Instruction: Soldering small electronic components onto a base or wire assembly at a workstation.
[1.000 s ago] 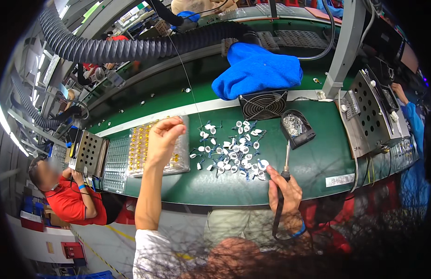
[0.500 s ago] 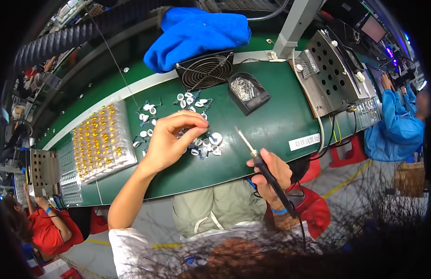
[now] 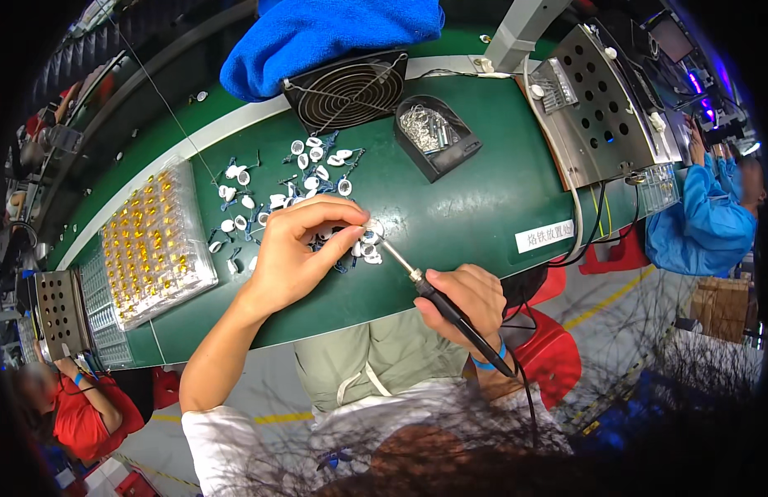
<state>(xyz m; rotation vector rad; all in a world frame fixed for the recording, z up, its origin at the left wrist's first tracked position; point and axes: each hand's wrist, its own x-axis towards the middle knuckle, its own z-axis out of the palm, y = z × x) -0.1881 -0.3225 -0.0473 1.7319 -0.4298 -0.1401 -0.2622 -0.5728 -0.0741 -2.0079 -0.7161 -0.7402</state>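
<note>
Worktable [image 3: 475, 232], green-topped, a white strip along its far edge. Co-worker in red [image 3: 90, 418], off the left end of the table; co-worker in blue [image 3: 690, 219], off the right end. Perforated metal box [image 3: 595, 99], one, towards the far right corner. Royal-blue towel [image 3: 334, 41], one, rumpled, at the far edge and behind the fan. Clear plastic tray [image 3: 203, 272], one, by the left end, bearing rows of small yellow pieces [image 3: 148, 236]. Black cooling fan [image 3: 346, 91], one, upright at the middle of the far edge. Left hand [image 3: 294, 248], over the nearer side of the heap, thumb and forefinger drawn together at the tips; whether anything fine lies between them I cannot tell. Right hand [image 3: 471, 300], near the table's near edge, gripping a soldering iron [image 3: 447, 308] by its black handle, the metal tip slanting up to the left hand's fingertips. Black open bin [image 3: 457, 155], one, right of the fan, filled with small silvery metal parts [image 3: 429, 128]. White label [image 3: 544, 236], one, towards the near right corner. White oval parts with blue leads [image 3: 344, 187], many, heaped left of centre between far and near edges; one lies at the iron's tip, contact uncertain.
</note>
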